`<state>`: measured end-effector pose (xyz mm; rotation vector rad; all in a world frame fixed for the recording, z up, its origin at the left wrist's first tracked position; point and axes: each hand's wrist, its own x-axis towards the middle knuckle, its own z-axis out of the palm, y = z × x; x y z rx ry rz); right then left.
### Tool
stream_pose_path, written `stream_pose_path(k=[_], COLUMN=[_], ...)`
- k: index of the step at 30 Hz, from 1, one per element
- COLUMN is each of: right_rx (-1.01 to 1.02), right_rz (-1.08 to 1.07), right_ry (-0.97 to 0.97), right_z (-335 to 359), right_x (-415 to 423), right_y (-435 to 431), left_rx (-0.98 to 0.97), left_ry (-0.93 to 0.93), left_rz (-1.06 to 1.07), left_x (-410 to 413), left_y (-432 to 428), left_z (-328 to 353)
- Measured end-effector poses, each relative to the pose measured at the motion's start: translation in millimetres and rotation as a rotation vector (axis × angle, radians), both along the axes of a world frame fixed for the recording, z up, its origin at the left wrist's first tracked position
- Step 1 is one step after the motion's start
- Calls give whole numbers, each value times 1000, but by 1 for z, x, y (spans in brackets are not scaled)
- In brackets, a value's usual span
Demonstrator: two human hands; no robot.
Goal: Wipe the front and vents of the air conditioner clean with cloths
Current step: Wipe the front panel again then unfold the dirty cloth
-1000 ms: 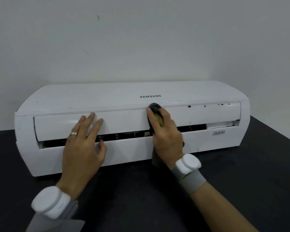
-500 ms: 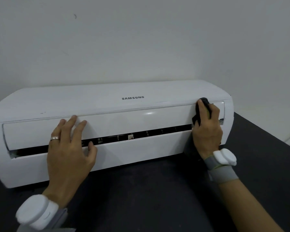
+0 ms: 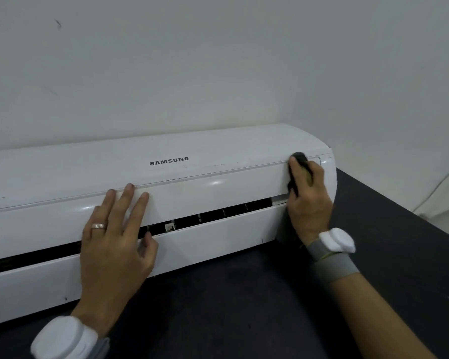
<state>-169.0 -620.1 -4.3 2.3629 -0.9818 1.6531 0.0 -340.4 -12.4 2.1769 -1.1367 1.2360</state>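
Pressing dark crumpled cloth (image 3: pixel 300 158) to right end of white plastic air conditioner (image 3: pixel 218 151), our right hand (image 3: pixel 309 203) gripping it; our left hand (image 3: pixel 112 250) flat on front, grip wide.

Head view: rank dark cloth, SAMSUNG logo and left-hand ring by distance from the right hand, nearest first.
1. dark cloth: gripped in the right hand, far right.
2. SAMSUNG logo: centre, upper front.
3. ring: on the left hand, left of centre.

A bare, pale grey wall (image 3: pixel 218 60) fills the view before me, evenly lit, with one small dark scuff (image 3: pixel 58 24) high on the left. Below runs my black desk (image 3: pixel 399 268); past its right edge hangs a thin white cable (image 3: pixel 441 182).
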Motion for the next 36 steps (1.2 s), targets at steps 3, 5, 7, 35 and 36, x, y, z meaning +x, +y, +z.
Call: stream_pose_path(k=[3, 5, 7, 35, 36], right_rx=[137, 176, 205, 115, 66], right_rz=[-86, -122, -141, 9, 47], right_ry=[-27, -8, -12, 3, 14], right_z=[-1, -4, -10, -18, -18], right_x=[-22, -37, -52, -70, -68], right_y=[-30, -48, -62, -59, -55], left_rx=[-6, -10, -17, -51, -47], left_ry=[-9, -23, -33, -29, -28], left_rz=[-5, -5, -3, -28, -28], left_x=[0, 0, 1, 3, 3], left_y=[0, -1, -1, -1, -1], left_z=[0, -1, -2, -3, -3])
